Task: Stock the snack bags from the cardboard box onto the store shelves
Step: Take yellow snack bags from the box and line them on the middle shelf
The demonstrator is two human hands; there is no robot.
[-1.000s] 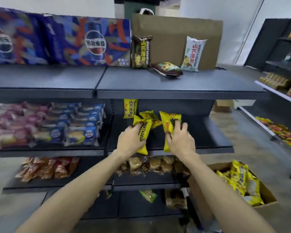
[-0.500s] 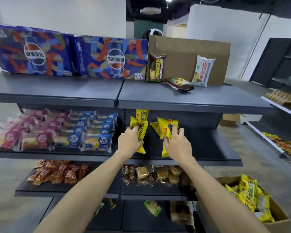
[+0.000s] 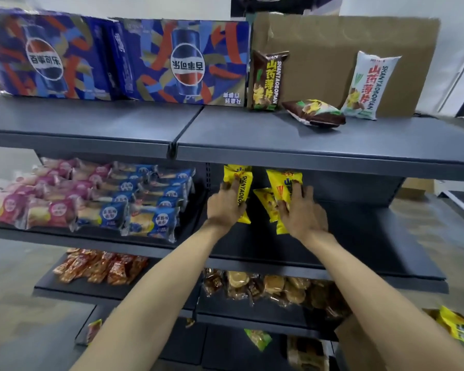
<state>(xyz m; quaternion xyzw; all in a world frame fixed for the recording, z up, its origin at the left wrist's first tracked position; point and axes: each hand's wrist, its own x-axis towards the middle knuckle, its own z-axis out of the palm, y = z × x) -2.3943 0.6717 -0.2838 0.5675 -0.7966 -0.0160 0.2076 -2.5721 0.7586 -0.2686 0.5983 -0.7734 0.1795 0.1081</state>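
Under the top shelf's front edge (image 3: 319,159), bare dark deck lies at 3 o'clock of the right hand (image 3: 303,210), which grasps a glossy yellow snack bag (image 3: 283,183), the left hand (image 3: 225,203) clutching another yellow bag (image 3: 239,178) upright; the cardboard box (image 3: 359,341) at 5 o'clock holds more yellow bags (image 3: 458,330).

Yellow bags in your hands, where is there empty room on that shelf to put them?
Bare shelf lies right of the right hand, out to the shelf's right end. The front strip below both hands is bare too. Left of the left hand, past the divider, the blue bread packs crowd the shelf.
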